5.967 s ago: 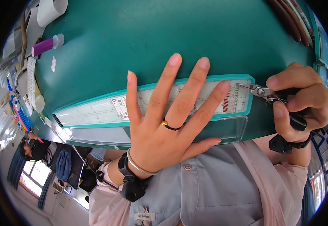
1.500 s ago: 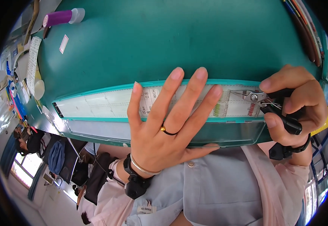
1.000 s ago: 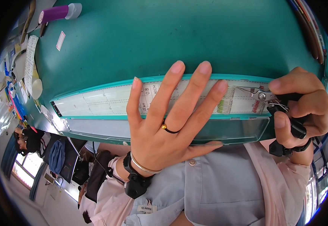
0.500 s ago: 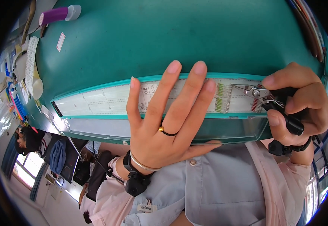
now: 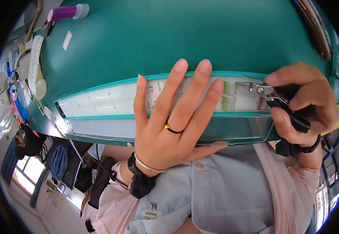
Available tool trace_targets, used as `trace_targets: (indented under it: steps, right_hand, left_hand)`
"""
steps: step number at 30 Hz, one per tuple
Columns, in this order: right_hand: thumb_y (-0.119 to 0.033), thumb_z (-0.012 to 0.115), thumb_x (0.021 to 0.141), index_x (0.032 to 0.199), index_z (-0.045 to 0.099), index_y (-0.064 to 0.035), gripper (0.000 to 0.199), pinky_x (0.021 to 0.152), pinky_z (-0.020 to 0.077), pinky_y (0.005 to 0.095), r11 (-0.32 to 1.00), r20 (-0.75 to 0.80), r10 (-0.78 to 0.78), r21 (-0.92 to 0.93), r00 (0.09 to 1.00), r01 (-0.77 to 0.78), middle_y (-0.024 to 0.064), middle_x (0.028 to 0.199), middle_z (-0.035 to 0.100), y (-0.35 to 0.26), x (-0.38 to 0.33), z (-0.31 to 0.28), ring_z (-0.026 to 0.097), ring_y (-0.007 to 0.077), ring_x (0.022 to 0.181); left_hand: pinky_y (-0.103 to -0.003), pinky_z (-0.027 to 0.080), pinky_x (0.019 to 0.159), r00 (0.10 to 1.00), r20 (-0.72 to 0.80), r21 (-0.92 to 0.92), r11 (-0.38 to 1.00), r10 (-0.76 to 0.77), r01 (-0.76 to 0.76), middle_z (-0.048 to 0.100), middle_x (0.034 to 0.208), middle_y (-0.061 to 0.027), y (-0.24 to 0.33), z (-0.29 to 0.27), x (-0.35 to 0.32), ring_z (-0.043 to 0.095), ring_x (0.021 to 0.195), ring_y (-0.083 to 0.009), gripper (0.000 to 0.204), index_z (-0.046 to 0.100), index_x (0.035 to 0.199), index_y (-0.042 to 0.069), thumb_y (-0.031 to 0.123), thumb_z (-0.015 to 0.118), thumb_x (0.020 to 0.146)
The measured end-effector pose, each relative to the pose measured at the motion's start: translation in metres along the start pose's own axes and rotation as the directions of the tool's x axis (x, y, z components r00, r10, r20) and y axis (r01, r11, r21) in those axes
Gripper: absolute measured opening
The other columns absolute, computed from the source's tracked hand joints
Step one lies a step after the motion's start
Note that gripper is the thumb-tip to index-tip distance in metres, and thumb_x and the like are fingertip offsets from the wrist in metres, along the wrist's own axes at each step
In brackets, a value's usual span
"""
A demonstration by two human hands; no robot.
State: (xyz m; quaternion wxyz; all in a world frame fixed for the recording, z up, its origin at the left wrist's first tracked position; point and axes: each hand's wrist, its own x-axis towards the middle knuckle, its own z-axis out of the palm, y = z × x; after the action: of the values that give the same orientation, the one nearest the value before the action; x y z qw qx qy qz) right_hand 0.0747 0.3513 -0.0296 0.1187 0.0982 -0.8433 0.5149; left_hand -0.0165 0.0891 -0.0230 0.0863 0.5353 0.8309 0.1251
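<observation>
A long, shallow case with teal edges and a white marked insert lies across the near part of the green table. Its clear lid is folded open toward my body. Spread flat over the case's middle, my left hand has its fingers stretched out and its thumb by the lid's near edge. My right hand is wrapped around small spring-loaded pliers with dark handles. Their thin metal tips lie over the insert's right end, beside a column of small coils. Green pegs and red pegs line up nearby.
A purple bottle with a clear cap lies at the far left, near a small white label. Papers and a paper strip crowd the left edge. Long brown rods lie at the far right. Dark blue clothing is beyond the table.
The view has shifted slightly. The pliers' tips have moved a little left relative to the coils. My left hand keeps its place on the case.
</observation>
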Motion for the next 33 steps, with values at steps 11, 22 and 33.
trace_targets:
  steps: [11,22,33]
  right_hand:
    - [-0.006,0.088,0.073,0.089,0.057,-0.0061,0.035,0.081,0.0506,0.0283,0.973,-0.605,0.121,-0.083,0.787,-0.214,0.008,0.101,0.069,-0.003,-0.025,-0.021,0.065,0.017,0.092]
    - [0.001,0.077,0.078,0.093,0.069,-0.0084,0.019,0.093,0.053,0.0428,0.618,-0.552,-0.301,-0.734,0.778,-0.282,0.0079,0.109,0.074,-0.102,-0.13,-0.051,0.065,0.035,0.114]
    - [-0.013,0.072,0.091,0.103,0.072,-0.0014,0.017,0.079,0.0535,0.0343,0.434,-0.948,-0.18,-0.317,0.263,-0.843,0.0134,0.101,0.072,0.016,-0.322,-0.219,0.07,0.0272,0.093]
  left_hand:
    - [-0.059,0.023,0.12,1.0,0.009,0.036,0.999,0.001,-0.001,0.043,0.158,-0.0209,0.015,-0.009,0.001,0.036,0.147,-0.0451,0.11,0.044,0.151,-0.004,0.057,0.085,0.069]
    - [-0.059,0.024,0.12,0.981,-0.134,0.094,0.987,0.14,-0.128,0.052,0.153,-0.0106,0.028,-0.002,-0.013,0.043,0.145,-0.0381,0.09,0.055,0.144,0.001,0.053,0.082,0.075]
    - [-0.053,0.026,0.122,0.959,-0.217,0.073,0.983,0.181,-0.169,0.053,0.152,-0.0111,0.024,-0.001,-0.016,0.042,0.146,-0.0336,0.085,0.055,0.143,0.002,0.048,0.082,0.077]
